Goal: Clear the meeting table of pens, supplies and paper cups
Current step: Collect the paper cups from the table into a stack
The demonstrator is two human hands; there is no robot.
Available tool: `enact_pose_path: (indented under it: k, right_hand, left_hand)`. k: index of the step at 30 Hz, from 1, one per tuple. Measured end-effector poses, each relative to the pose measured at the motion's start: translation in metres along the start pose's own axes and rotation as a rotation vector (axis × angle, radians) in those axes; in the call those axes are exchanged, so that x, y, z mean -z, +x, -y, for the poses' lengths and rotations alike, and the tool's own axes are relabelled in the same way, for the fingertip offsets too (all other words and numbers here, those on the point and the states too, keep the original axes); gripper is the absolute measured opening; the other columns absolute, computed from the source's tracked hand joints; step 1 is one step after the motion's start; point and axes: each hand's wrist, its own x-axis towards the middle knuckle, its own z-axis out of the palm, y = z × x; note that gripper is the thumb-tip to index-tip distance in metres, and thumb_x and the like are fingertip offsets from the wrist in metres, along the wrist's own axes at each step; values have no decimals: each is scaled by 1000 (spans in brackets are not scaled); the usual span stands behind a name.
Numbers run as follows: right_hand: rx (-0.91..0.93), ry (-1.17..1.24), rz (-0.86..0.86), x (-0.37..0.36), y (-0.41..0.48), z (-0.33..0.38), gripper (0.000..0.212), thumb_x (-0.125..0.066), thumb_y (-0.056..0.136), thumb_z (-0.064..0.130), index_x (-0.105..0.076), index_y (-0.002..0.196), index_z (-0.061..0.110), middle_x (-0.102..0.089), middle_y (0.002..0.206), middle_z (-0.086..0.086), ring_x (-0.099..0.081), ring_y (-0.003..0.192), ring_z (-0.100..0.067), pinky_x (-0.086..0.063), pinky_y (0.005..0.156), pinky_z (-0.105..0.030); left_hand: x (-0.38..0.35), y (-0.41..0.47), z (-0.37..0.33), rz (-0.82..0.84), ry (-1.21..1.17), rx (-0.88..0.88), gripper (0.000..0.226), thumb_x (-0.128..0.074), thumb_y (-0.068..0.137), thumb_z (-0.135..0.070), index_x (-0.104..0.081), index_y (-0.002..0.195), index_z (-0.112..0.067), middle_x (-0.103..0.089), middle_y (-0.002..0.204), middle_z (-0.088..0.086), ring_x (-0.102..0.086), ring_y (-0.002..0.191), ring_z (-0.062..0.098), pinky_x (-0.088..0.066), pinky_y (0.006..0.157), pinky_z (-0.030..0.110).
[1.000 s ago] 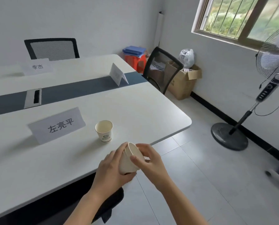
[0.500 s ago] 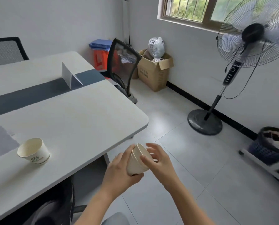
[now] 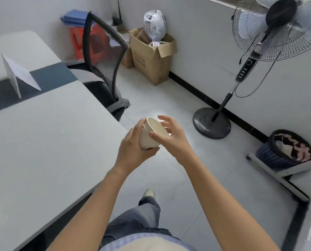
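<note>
White walls and a pale tiled floor (image 3: 169, 98) fill most of what I see through the head camera. On the left is the big white table (image 3: 42, 142). It has a dark strip (image 3: 49, 77) across it, and a folded name card (image 3: 19, 75) stands at that strip. A black mesh chair (image 3: 102, 57) sits at the end of the table. Behind the chair I see a red stool (image 3: 77, 42) with blue folders (image 3: 72, 18) on top. By the wall is a brown box (image 3: 151, 60) with a white plastic bag (image 3: 153, 24) poking out of it. A tall fan (image 3: 277, 28) stands on the right, and near it is a dark bin (image 3: 285, 153).

Both hands are out in front of me, over the floor just past the table's edge. They hold the paper cups (image 3: 154, 126), which are pushed one inside the other. I can see two rims close together. The cups are up in the air, off the table, and they tilt so the open mouth points up and to the right.

My left hand (image 3: 133, 151) is wrapped round the bottom part, with the fingers curled on the side and the thumb under it. My right hand (image 3: 171, 140) is at the top. Its thumb presses on the near side, and the other fingers curl round the far side of the rim. The pointer finger sticks up a little.

Down below I see a leg in blue jeans (image 3: 144, 214) and one shoe (image 3: 148, 193) on the floor.
</note>
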Motion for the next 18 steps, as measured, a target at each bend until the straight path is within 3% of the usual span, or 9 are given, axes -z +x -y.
enact_pose_path:
  k: [4,9,14,18]
  right_hand:
    - [2,-14,-48,28,74,19,46,-71,77,22,-49,116,31,-52,117,2,-52,110,-16,-48,79,-22]
    - [6,-8,-74,55,137,31,45,-71,77,20,-47,111,36,-50,111,6,-55,104,-17,-47,76,-22]
    - [-2,-13,-26,71,185,32,50,-71,77,19,-47,119,31,-49,114,4,-52,104,-15,-46,77,-23]
    - [22,-37,85,77,230,34,48,-71,76,20,-46,113,38,-50,115,1,-51,99,-13,-47,75,-22]
  left_hand:
    - [-8,77,-16,-1,-75,-8,83,-76,60,-32,-33,132,-29,-54,126,-4,-53,109,23,-49,87,47]
    - [-19,146,-26,-10,-101,-34,81,-61,51,-52,-29,124,-40,-54,124,-3,-54,108,23,-50,87,45]
    - [-29,190,-30,-38,-90,12,82,-70,56,-37,-34,129,-33,-56,123,-4,-54,108,20,-49,88,45]
    - [-34,221,-28,-121,-72,48,83,-76,59,-32,-34,130,-33,-55,125,-3,-54,108,22,-49,87,44]
